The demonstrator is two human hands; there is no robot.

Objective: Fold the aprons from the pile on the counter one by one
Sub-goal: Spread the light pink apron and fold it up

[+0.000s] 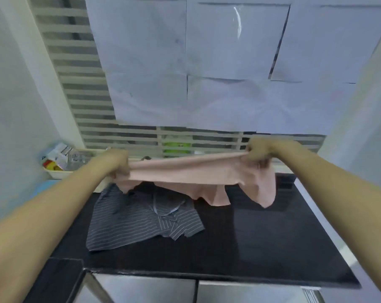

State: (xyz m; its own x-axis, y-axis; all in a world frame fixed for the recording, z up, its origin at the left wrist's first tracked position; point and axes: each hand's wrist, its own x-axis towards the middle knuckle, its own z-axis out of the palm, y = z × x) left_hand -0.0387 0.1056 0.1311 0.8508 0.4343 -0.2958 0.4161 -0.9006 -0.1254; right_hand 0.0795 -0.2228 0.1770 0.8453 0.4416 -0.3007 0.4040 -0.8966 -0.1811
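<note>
The person holds a pink apron (185, 171) up in the air with both hands, stretched out between them above the back part of the dark bench (261, 237). The left hand (116, 164) has its fingers (119, 171) curled tightly round the apron's left end, where the cloth bunches up against them. The right hand (260, 153) grips the other end in the same way, its fingers (256, 157) clenched on a gathered fold of the fabric. Between the two sets of fingers the upper edge runs nearly taut, rising a little toward the right hand. Below that edge the cloth sags and hangs in loose folds, the longest drooping beneath the right hand's fingers and another lobe hanging nearer the middle; whether the tips touch the bench cannot be told. Below the left hand's fingers, and nearer the person, a dark striped apron (141, 224) lies crumpled on the bench, its thin ties (165, 212) curling across its top. Its far edge runs under the hanging pink cloth. Beyond the left hand's fingers, to their outer side, a white tray (56, 172) holds clear bottles and packets. Behind both hands a slatted white grille (93, 132) runs along the wall, with sheets of paper (228, 51) fixed above it.
</note>
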